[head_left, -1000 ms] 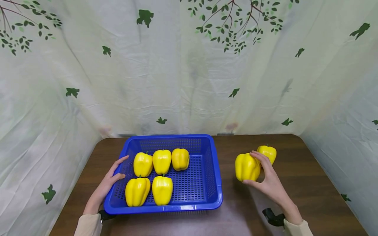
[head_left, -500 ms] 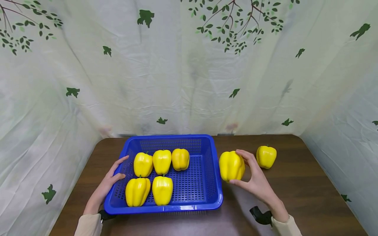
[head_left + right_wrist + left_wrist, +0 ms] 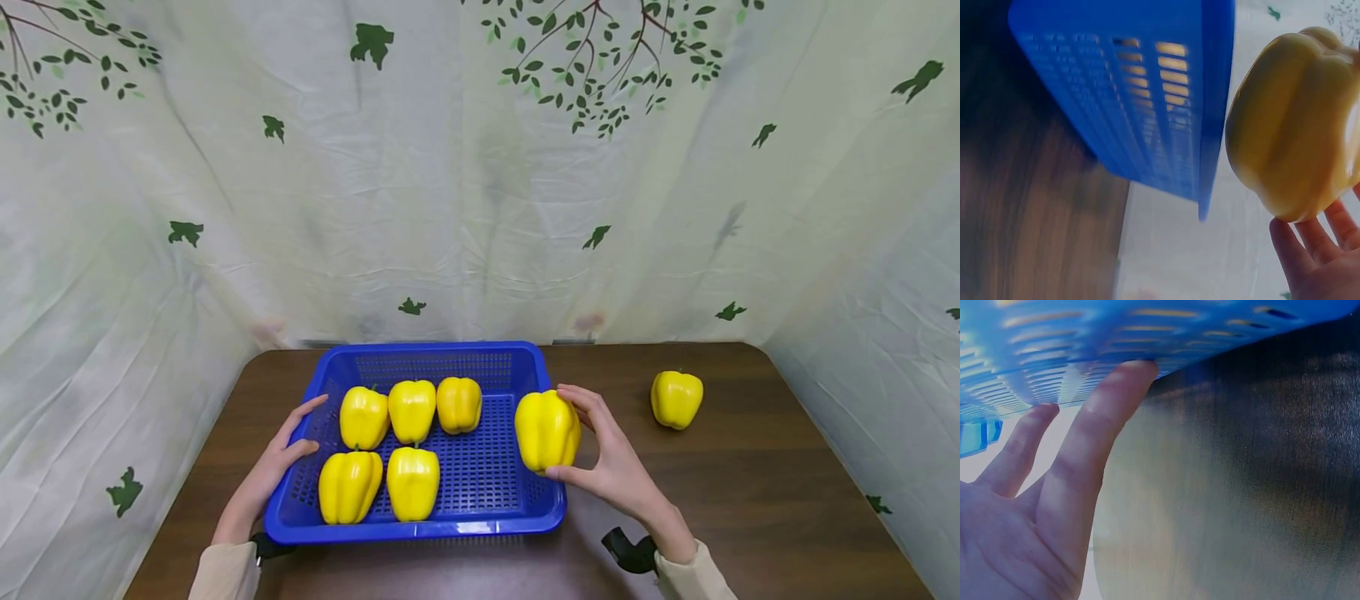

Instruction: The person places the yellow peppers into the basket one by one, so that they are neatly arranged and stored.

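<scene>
In the head view, my right hand [image 3: 611, 467] holds a yellow bell pepper [image 3: 546, 432] between thumb and fingers, over the right rim of a blue plastic basket [image 3: 420, 530]. The right wrist view has this bell pepper [image 3: 1291, 125] raised beside the basket's slotted outer wall [image 3: 1116, 106], with fingertips against its end. My left hand [image 3: 276, 462] grips the basket's left side, a finger and the thumb reaching over the rim. From the left wrist, two fingers [image 3: 1079, 456] touch the basket's outer wall. Several yellow bell peppers [image 3: 412, 411] stand in two rows inside, left of bare mesh floor.
One more yellow bell pepper [image 3: 677, 400] stands on the brown wooden table [image 3: 757, 492], to the right of my right hand. A pale curtain [image 3: 480, 208] printed with leaves and branches hangs behind the table and along its sides.
My right hand has carried the bell pepper leftward, from beside the other one on the table to above the basket's right rim. The left hand and basket have stayed put.
</scene>
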`<state>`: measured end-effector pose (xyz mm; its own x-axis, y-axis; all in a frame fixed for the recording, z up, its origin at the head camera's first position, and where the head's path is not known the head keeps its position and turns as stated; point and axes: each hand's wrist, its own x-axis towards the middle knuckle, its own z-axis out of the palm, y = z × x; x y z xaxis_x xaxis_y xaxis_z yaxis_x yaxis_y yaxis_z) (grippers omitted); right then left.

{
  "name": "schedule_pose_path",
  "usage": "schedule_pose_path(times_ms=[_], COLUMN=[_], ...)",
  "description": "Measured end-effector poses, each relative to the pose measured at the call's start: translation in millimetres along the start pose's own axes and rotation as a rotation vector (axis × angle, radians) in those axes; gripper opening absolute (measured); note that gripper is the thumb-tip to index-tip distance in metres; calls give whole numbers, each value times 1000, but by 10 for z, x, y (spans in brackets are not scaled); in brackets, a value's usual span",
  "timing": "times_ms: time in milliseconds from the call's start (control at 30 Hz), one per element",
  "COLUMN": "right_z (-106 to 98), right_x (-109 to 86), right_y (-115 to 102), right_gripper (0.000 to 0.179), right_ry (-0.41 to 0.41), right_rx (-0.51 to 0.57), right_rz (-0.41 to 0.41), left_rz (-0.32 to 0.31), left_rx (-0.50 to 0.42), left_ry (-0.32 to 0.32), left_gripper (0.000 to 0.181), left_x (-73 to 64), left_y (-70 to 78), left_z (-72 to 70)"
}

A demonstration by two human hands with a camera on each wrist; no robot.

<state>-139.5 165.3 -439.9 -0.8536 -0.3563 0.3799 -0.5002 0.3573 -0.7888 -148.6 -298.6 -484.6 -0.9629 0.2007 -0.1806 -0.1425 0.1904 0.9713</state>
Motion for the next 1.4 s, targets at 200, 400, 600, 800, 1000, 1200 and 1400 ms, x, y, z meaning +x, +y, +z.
schedule_pose_path(times_ms=[200,400,600,800,1000,1200,1400], right_z=[149,301,461,611,743,835,876], right_x=[46,96,142,174,195,207,217], right_y=[-27,-61,-99,-140,-158,-154,-158], right_gripper=[89,89,88,86,80,77,78], right_ry=[-34,-56,-85,-127,-162,-190,-207], right_rx=[43,72,88,63,23,17,-21], right_rz=[-26,-46,-72,-59,-41,-26,-12], left_rz=[5,5,9,6,0,-1,5], left_rx=[3,12,7,3,-1,-1,-1], left_ry=[-2,-2,-3,0,1,-1,-2], left_gripper=[62,62,62,62,62,62,62], left_x=[-1,-2,-1,0,2,4,4], left_y=[-2,-1,-8,-14,-13,-10,-12], left_z=[3,4,1,1,1,3,3])
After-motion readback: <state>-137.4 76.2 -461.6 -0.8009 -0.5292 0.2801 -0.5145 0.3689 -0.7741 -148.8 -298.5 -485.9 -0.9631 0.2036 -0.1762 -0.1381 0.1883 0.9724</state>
